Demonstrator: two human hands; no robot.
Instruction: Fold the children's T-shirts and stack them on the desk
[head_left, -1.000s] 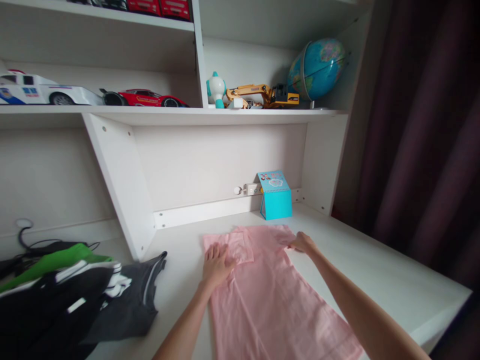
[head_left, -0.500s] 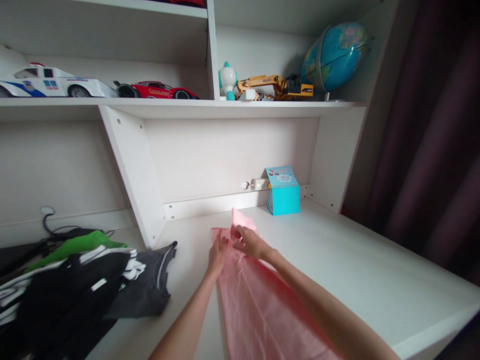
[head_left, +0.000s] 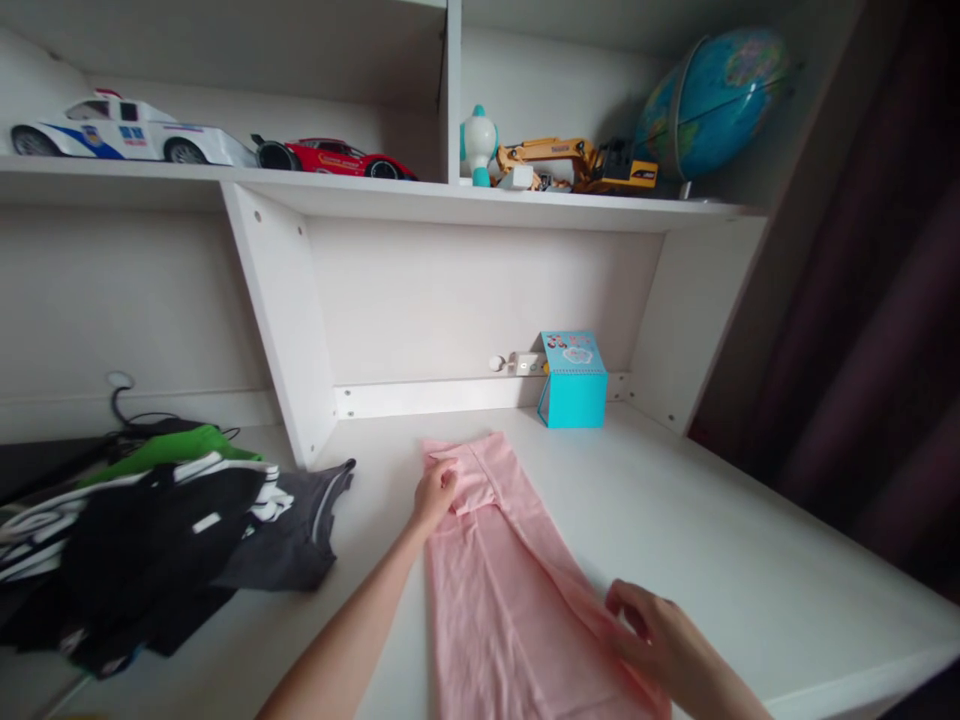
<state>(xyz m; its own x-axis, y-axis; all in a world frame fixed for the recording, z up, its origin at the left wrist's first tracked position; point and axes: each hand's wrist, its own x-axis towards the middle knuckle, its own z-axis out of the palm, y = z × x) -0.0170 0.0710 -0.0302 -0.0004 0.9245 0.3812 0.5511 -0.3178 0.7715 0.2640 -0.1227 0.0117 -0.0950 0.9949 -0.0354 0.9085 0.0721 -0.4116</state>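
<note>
A pink garment (head_left: 495,600) lies lengthwise on the white desktop in front of me, with a small section folded over at its far end. My left hand (head_left: 437,492) is at that far left corner, fingers curled closed on the cloth. My right hand (head_left: 660,635) is lower down at the garment's right edge. Its fingers are curved and apart, and some of them touch the cloth. The near end of the garment runs out of view at the bottom.
To the left lies a pile of dark clothes (head_left: 150,540) with a green piece and a hanger. A turquoise desk calendar (head_left: 576,398) stands at the back by a power socket (head_left: 529,364). Above, a shelf holds toy cars (head_left: 337,158), a toy excavator (head_left: 585,165) and a globe (head_left: 720,105).
My right hand has moved from the garment's far end down to its right edge, toward me. The raised far flap now lies flat. My left hand stays at the far left corner.
</note>
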